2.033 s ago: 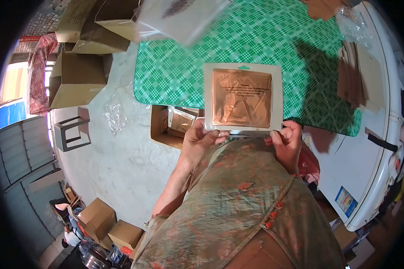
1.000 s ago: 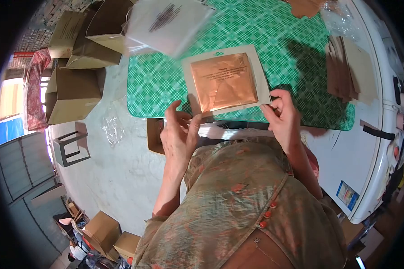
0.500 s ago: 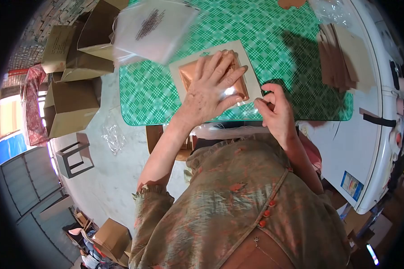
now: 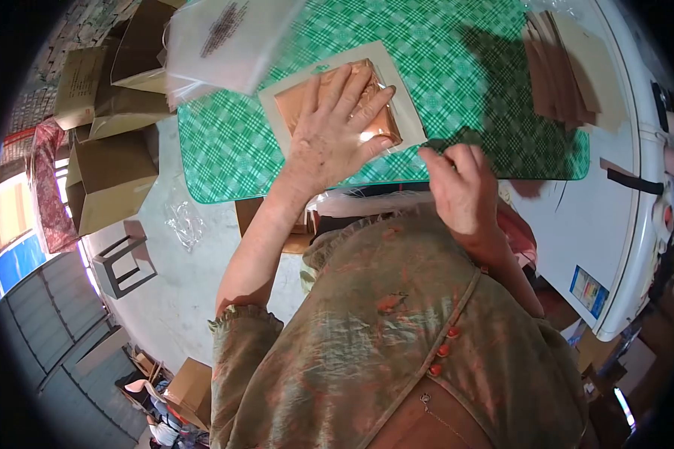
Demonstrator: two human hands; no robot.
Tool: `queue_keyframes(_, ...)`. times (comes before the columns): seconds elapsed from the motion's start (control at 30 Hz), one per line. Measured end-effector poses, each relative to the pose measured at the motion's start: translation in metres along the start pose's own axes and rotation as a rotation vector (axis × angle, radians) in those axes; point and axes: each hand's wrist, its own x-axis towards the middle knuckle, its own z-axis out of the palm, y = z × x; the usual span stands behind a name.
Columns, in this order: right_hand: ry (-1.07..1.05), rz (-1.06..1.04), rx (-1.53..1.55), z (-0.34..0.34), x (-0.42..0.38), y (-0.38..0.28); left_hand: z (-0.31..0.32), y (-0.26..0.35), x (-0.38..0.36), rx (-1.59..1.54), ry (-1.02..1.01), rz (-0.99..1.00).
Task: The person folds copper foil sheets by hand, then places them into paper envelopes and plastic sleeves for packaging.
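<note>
My left hand [image 4: 332, 127] lies flat, fingers spread, on a shiny copper-orange packet [image 4: 386, 123] with a pale card [image 4: 386, 60] behind it. Clear film glints over the front near my thumb. At the card's lower right corner, my right hand [image 4: 463, 187] is closed, thumb and curled fingers pressed together. Whatever is in that pinch, if anything, is hidden. Both hands are over the near edge of the green checked tablecloth [image 4: 442, 82]. A clear plastic bag [image 4: 228, 60] with dark printing lies to the upper left of the packet.
Brown pieces of card [image 4: 550, 75] lie at the table's right, beside a white appliance [image 4: 614, 247]. Open cardboard boxes [image 4: 120, 176] stand to the left. A grey frame-like stand [image 4: 124, 266] and crumpled clear plastic [image 4: 185, 224] are on the floor.
My right hand has closed more tightly and turned at the packet's corner, its fingers now curled in. My left hand stays flat on the packet. The whole view has shifted slightly.
</note>
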Motion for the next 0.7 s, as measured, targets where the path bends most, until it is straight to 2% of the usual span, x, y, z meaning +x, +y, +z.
queue_keyframes(0.13,-0.006,-0.109,-0.015,-0.002,-0.02,0.001,0.001,-0.001,0.0,0.017,-0.002,0.007)
queue_keyframes(0.3,-0.014,-0.016,0.096,-0.012,-0.027,0.012,0.0,0.0,0.0,0.012,0.0,0.01)
queue_keyframes(0.5,-0.072,-0.148,0.032,-0.011,-0.017,0.019,0.001,0.0,0.001,0.03,-0.002,0.009)
queue_keyframes(0.6,-0.083,-0.139,0.121,-0.01,-0.02,0.025,0.001,0.001,0.0,0.027,-0.006,0.006)
queue_keyframes(0.7,-0.03,-0.112,0.061,-0.016,-0.007,0.016,0.002,-0.001,0.0,0.029,-0.006,0.01)
